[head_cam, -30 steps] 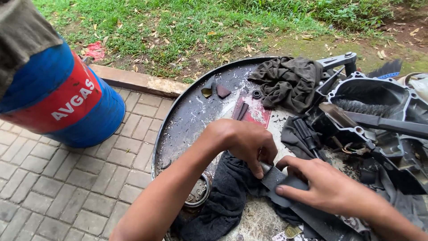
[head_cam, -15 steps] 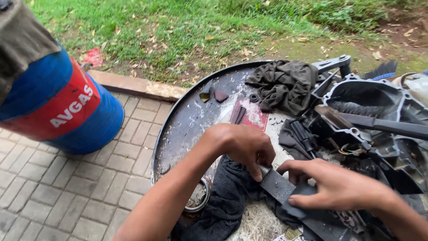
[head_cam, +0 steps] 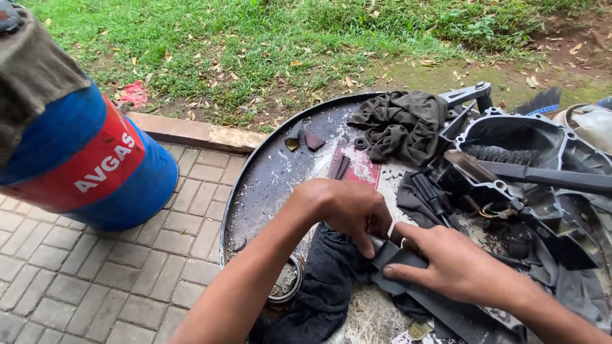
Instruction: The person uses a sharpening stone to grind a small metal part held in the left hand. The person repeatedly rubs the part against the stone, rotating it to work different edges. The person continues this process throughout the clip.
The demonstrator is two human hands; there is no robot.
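Currently both hands are working at the near edge of a round dark metal table (head_cam: pixel 268 185), its surface smeared with whitish residue. Left hand (head_cam: pixel 344 210) is curling down, fingers pressed together and pinching the end of a flat dark grey strip (head_cam: pixel 408 267). Right hand (head_cam: pixel 456 267) is lying over the same strip, fingers together and flat, pinning it down. Strip is sitting on a black cloth (head_cam: pixel 325 286) that is draping over the table's near rim.

Packages and labels: a blue drum (head_cam: pixel 95 165) is standing at left on the paving bricks (head_cam: pixel 83 280), carrying a slanted red band with white lettering. A small dark red rectangular card (head_cam: pixel 360 169) is lying flat near the table's centre. A round tin (head_cam: pixel 287 283) is sitting at the rim, beside the left forearm.

Behind: a crumpled grey rag (head_cam: pixel 401 124), a black engine cover (head_cam: pixel 523 137) holding a brush (head_cam: pixel 503 154). Grass (head_cam: pixel 255 38) beyond.
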